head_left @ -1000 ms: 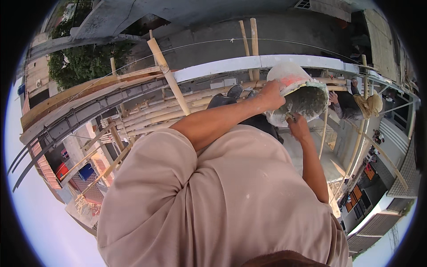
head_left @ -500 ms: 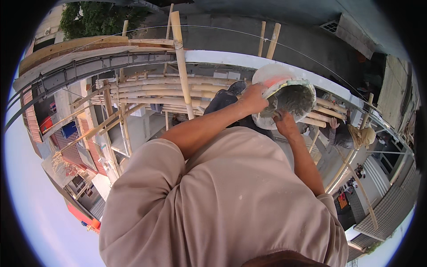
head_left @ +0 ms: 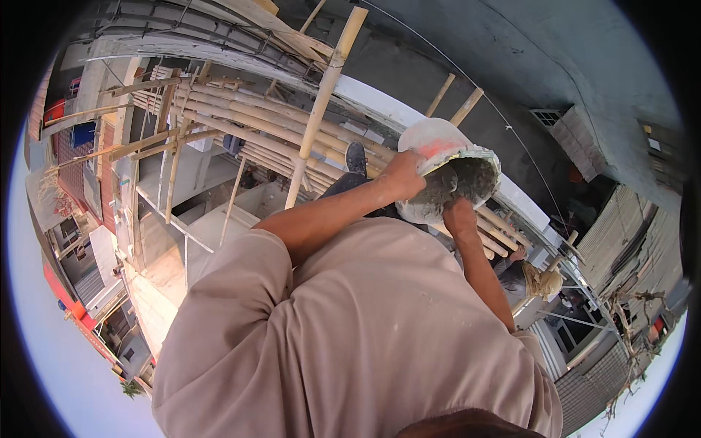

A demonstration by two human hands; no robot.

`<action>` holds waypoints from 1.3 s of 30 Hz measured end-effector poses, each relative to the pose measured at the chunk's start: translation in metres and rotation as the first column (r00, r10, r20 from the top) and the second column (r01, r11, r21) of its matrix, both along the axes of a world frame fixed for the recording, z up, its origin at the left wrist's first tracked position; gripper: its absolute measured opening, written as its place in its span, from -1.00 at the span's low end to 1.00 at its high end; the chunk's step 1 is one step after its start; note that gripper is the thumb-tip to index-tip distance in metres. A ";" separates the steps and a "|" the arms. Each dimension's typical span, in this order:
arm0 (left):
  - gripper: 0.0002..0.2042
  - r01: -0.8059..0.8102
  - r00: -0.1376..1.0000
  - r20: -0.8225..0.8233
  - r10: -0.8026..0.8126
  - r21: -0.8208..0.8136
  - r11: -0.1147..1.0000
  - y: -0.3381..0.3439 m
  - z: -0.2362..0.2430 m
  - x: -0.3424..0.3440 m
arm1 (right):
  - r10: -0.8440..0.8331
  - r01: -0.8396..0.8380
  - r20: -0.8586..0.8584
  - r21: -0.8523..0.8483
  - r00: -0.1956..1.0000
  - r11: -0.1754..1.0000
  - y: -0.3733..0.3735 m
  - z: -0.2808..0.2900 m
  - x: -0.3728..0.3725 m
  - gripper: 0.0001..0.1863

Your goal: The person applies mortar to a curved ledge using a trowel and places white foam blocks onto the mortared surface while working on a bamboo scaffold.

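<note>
I hold a round bowl-shaped pan (head_left: pixel 438 139), white and orange outside and smeared grey with wet mortar inside, out in front of my chest. My left hand (head_left: pixel 404 175) grips its near rim from the left. My right hand (head_left: pixel 458 216) grips it from underneath on the right side. The pan's mouth is tilted toward the right. My beige shirt fills the lower part of the view. My dark shoe (head_left: pixel 355 156) stands on bamboo poles below the pan.
Bamboo scaffolding poles (head_left: pixel 241 124) run horizontally below me, with one upright pole (head_left: pixel 321 102). A grey concrete wall (head_left: pixel 526 66) rises ahead. A person in a straw hat (head_left: pixel 544 281) stands lower right. Buildings and a street lie far below.
The view has swung, so the scaffolding and pan shifted in the picture. Both hands kept their grip on the pan, which now tilts a little more to the right.
</note>
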State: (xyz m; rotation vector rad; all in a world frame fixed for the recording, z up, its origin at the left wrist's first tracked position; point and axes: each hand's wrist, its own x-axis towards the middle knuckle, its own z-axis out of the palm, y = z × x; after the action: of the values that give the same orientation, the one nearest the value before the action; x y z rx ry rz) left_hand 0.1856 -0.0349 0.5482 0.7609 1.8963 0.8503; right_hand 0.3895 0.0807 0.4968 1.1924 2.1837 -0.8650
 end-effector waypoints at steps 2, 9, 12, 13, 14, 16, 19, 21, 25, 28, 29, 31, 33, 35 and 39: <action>-0.59 -0.013 0.996 -0.088 0.019 0.068 0.998 -0.002 0.000 -0.015 | 0.033 -0.021 -0.076 0.155 0.997 0.988 0.000 -0.016 -0.009 -0.61; -0.58 -0.104 0.994 0.034 0.103 0.026 0.994 -0.038 0.005 -0.073 | 0.232 -0.234 -0.139 0.007 0.963 0.972 -0.006 0.005 -0.093 -0.62; -0.57 -0.180 0.983 -0.019 0.181 0.051 0.982 -0.054 0.003 -0.082 | 0.119 -0.115 -0.013 0.157 0.993 0.981 -0.012 -0.004 -0.121 -0.63; -0.57 -0.211 0.975 -0.062 0.215 0.067 0.975 -0.060 -0.001 -0.085 | 0.072 -0.074 0.019 0.202 0.997 0.977 -0.016 -0.006 -0.130 -0.64; -0.59 -0.241 0.966 -0.067 0.250 0.117 0.963 -0.064 -0.005 -0.089 | 0.204 -0.203 0.009 0.130 0.979 0.971 -0.020 -0.006 -0.137 -0.64; -0.64 -0.296 0.946 -0.072 0.317 0.214 0.931 -0.070 -0.010 -0.099 | 0.448 -0.449 -0.034 -0.013 0.893 0.893 -0.027 -0.005 -0.150 -0.65; -0.63 -0.316 0.941 -0.052 0.335 0.224 0.922 -0.085 -0.013 -0.113 | 0.306 -0.355 -0.264 -0.165 0.915 0.920 -0.040 0.001 -0.163 -0.67; -0.50 -0.328 0.937 -0.058 0.345 0.199 0.924 -0.092 -0.017 -0.128 | 0.322 -0.351 -0.196 -0.137 0.926 0.926 -0.037 0.001 -0.174 -0.68; -0.39 -0.367 0.929 0.018 0.369 0.156 0.917 -0.098 -0.013 -0.152 | 0.340 -0.325 -0.031 0.223 0.940 0.919 -0.014 0.007 -0.203 -0.70; -0.33 -0.373 0.927 0.049 0.371 0.188 0.908 -0.104 -0.012 -0.163 | 0.437 -0.421 0.031 0.335 0.899 0.843 -0.021 0.002 -0.226 -0.71; -0.25 -0.402 0.916 0.078 0.395 0.147 0.904 -0.108 -0.012 -0.164 | 0.523 -0.526 0.081 0.238 0.849 0.817 -0.027 0.011 -0.232 -0.71; -0.21 -0.459 0.886 0.136 0.443 0.136 0.878 -0.117 -0.010 -0.167 | 0.687 -0.697 0.139 0.038 0.713 0.716 -0.030 0.036 -0.249 -0.71; -0.19 -0.519 0.853 0.150 0.501 0.126 0.846 -0.115 -0.002 -0.159 | 0.557 -0.545 0.004 0.213 0.831 0.811 -0.028 0.030 -0.239 -0.71; -0.19 -0.508 0.860 0.074 0.504 0.206 0.837 -0.122 0.000 -0.153 | 0.510 -0.456 -0.098 0.328 0.855 0.827 -0.027 0.028 -0.239 -0.71; -0.28 -0.562 0.818 0.033 0.574 0.259 0.786 -0.124 0.016 -0.129 | 0.696 -0.685 -0.058 0.137 0.716 0.716 -0.024 0.040 -0.239 -0.75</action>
State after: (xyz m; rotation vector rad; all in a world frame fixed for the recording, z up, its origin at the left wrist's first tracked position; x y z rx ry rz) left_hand 0.0568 -0.1586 0.5643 0.3418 2.1168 1.4918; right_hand 0.1507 0.0562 0.5372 0.2731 2.5021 -0.4840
